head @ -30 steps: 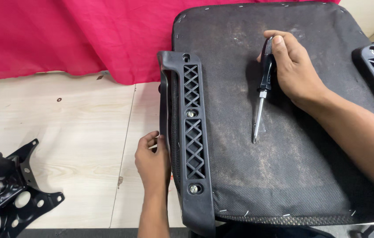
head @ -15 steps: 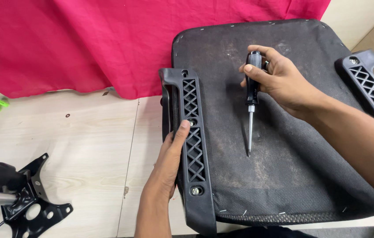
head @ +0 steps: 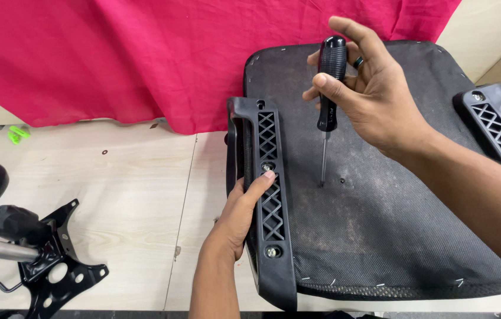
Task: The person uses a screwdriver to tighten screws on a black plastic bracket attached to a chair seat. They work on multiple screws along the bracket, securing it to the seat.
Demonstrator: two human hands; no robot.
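An upturned chair seat with dark fabric underside lies on the table. A black lattice armrest bracket is bolted along its left edge. My left hand grips that bracket from the outer side, its forefinger tip beside the middle screw. My right hand holds a black-handled screwdriver upright, with its tip resting on the seat underside near a small hole. A second armrest bracket sits on the seat's right edge.
A magenta cloth hangs at the back. A black metal chair mechanism plate with a gas-lift cylinder lies at the lower left on the pale wooden table. A small green item lies at the far left.
My right hand raised the screwdriver from slanting to upright, tip now on the seat. My left hand shifted up the bracket toward the middle screw. The view moved closer.
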